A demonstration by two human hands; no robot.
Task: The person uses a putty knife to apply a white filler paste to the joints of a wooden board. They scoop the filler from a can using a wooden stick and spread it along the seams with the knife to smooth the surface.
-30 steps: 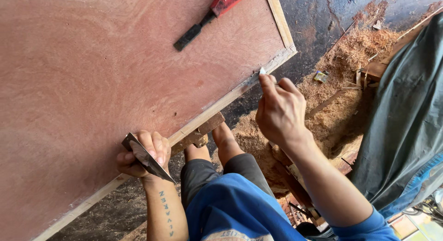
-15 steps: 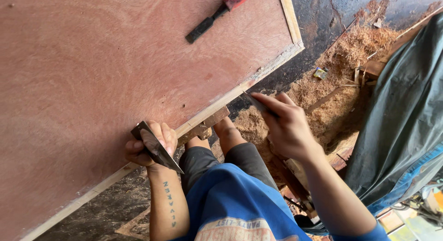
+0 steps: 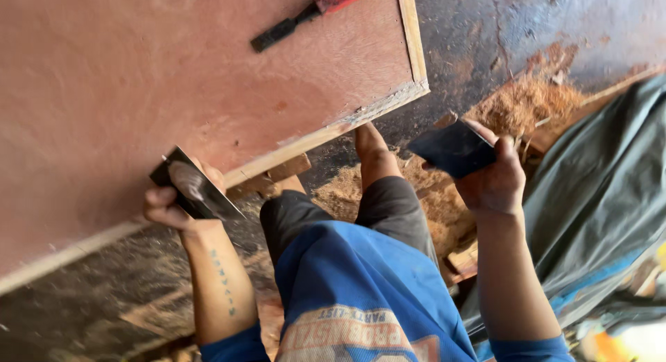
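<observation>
Both hands [image 3: 333,188] gripping flat blades, panel edge [image 3: 326,134] between.

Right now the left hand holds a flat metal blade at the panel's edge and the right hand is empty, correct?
Not quite. The head view shows the right hand holding a dark flat piece. The left hand does hold a flat metal blade at the panel's edge.

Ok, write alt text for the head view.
A person's left hand holds a dark metal blade against a reddish plywood panel, while the right hand holds a dark flat sheet above sawdust. A red-handled chisel lies on the panel.
</observation>
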